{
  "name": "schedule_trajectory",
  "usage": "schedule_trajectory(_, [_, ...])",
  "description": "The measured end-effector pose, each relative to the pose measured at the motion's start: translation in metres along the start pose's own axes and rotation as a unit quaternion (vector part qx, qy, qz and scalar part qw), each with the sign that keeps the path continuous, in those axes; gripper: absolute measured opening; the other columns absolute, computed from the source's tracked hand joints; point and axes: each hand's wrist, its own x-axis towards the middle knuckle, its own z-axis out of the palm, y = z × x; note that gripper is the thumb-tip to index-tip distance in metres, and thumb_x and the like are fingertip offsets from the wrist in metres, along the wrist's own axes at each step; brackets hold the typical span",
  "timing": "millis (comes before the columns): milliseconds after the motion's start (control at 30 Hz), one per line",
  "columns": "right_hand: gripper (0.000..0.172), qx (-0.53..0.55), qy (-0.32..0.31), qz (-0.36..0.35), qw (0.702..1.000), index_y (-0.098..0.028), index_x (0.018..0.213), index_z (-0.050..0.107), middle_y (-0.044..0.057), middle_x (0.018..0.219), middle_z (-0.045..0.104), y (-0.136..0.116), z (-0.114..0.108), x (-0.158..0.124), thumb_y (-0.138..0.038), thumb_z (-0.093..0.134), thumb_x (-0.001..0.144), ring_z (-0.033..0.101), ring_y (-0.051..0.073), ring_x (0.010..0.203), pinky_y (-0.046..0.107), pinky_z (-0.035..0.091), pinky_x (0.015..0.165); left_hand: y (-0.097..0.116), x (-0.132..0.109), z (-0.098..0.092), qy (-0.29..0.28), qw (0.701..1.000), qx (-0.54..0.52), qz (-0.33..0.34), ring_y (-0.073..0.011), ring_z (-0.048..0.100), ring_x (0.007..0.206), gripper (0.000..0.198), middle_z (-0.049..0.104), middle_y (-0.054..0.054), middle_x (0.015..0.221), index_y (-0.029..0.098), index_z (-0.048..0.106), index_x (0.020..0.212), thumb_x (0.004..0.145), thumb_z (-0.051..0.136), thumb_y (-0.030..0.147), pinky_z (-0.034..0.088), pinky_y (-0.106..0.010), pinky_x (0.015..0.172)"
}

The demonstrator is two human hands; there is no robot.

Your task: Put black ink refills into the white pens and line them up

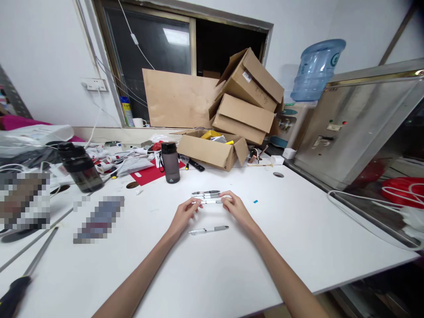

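From my remote seat I watched the white-and-grey pen (211,202) near the centre of the frame, held crosswise between both hands. The left hand (183,214) had its thumb and fingers pinched on the pen's left end; the right hand (237,208) was closed likewise on the right end, leaving the middle bare. I couldn't tell whether the pen touched the white tabletop (212,274). Just above it in the frame, other pens (206,192) lay close together; below the hands, apart from both, lay a loose pen (218,229). Farther up, a smoky water bottle (171,164) stood left of an open cardboard box (205,152). A screwdriver (15,293) lay at lower left.
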Motion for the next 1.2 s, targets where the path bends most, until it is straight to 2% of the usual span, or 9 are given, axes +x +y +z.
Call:
schedule_trajectory(100, [0.034,0.004,-0.006,0.025,1.000,-0.020,0.101,0.065,-0.006,0.054,0.044,0.001,0.001,0.000,-0.049,0.051,0.090,0.039,0.014,0.050,0.025,0.029,0.054,0.000,0.000,0.000,-0.003,1.000,-0.002,0.003,-0.0159,0.056,0.069,0.039,0.069,-0.005,0.086,0.020,0.071,0.086,0.082,0.062,0.057,0.044,-0.022,0.056])
schedule_trajectory(267, [0.022,0.010,-0.002,-0.021,1.000,-0.023,0.101,0.066,-0.004,0.067,0.052,0.001,0.001,0.000,-0.034,0.055,0.086,0.048,0.015,0.063,0.025,0.035,0.062,-0.003,0.001,0.000,-0.006,1.000,-0.003,0.004,-0.0162,0.056,0.070,0.037,0.068,-0.004,0.086,0.020,0.072,0.087,0.084,0.062,0.056,0.043,-0.022,0.057])
schedule_trajectory(533, [0.033,0.019,-0.011,0.033,0.999,-0.021,0.097,0.063,-0.008,0.051,0.039,0.005,0.004,0.001,-0.050,0.048,0.092,0.032,0.013,0.047,0.025,0.024,0.052,-0.012,0.003,-0.003,-0.036,0.999,0.003,0.014,-0.0180,0.059,0.075,0.038,0.071,-0.006,0.091,0.021,0.073,0.103,0.086,0.062,0.053,0.044,-0.023,0.058])
schedule_trajectory(733, [0.035,0.012,-0.003,0.053,0.999,-0.019,0.094,0.063,-0.009,0.045,0.036,0.004,0.001,0.002,-0.050,0.046,0.092,0.028,0.011,0.044,0.025,0.023,0.051,-0.009,0.000,-0.003,-0.059,0.997,0.029,0.042,-0.0192,0.062,0.085,0.035,0.071,-0.006,0.113,0.023,0.074,0.105,0.086,0.064,0.050,0.047,-0.024,0.064])
schedule_trajectory(867, [0.034,0.010,0.000,0.059,0.998,-0.019,0.094,0.064,-0.007,0.049,0.041,0.007,-0.001,0.003,-0.047,0.046,0.092,0.034,0.012,0.047,0.025,0.026,0.053,-0.012,0.001,-0.002,-0.060,0.998,0.025,0.025,-0.0190,0.061,0.083,0.036,0.073,-0.006,0.101,0.021,0.072,0.107,0.088,0.061,0.050,0.047,-0.023,0.061])
schedule_trajectory(1000, [0.027,0.000,-0.006,0.024,1.000,-0.020,0.096,0.066,-0.005,0.061,0.047,0.007,0.000,0.004,-0.040,0.050,0.089,0.040,0.013,0.056,0.025,0.028,0.056,-0.016,0.004,-0.002,-0.049,0.999,0.018,0.012,-0.0164,0.058,0.073,0.036,0.073,-0.006,0.094,0.019,0.072,0.101,0.087,0.062,0.051,0.045,-0.023,0.059])
schedule_trajectory(1200, [0.026,0.033,-0.023,0.030,0.999,-0.019,0.096,0.065,-0.006,0.059,0.040,0.001,0.000,0.002,-0.039,0.050,0.088,0.035,0.012,0.054,0.026,0.025,0.056,-0.014,0.004,-0.001,-0.048,0.998,0.023,0.017,-0.0158,0.056,0.070,0.036,0.071,-0.005,0.089,0.018,0.070,0.099,0.088,0.060,0.051,0.045,-0.024,0.059])
